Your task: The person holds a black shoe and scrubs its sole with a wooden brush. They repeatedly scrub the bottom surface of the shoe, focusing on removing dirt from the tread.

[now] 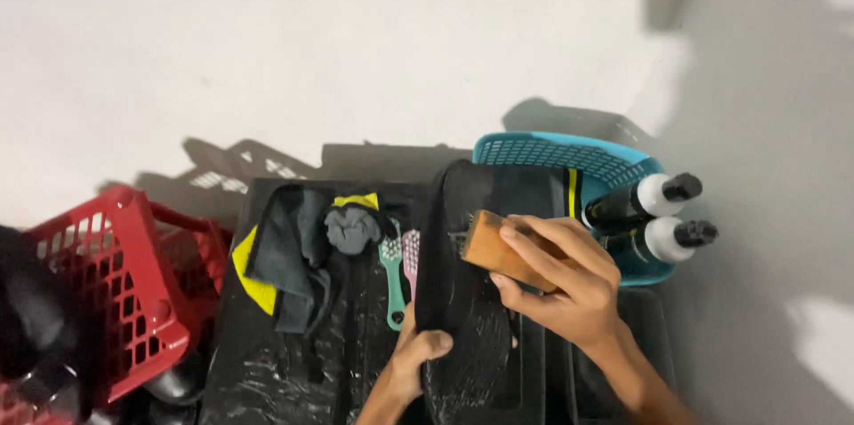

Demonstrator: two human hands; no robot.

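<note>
My right hand (560, 278) grips a wooden-backed brush (489, 247) and presses it on the sole of a black shoe (463, 300). The shoe stands upright on a black mat, sole facing me, wet with suds. At the shoe's lower left edge, my left hand (414, 358) clasps it, thumb over the rim. A yellow stripe (572, 194) shows on the shoe's upper right side.
A green-handled brush (392, 287) and a pink one (411, 256) lie on the black mat (294, 363), beside grey and yellow cloths (294, 256). A blue basket (569, 158) holds two dark bottles (658, 216) with white necks. A red basket (116, 292) stands at left.
</note>
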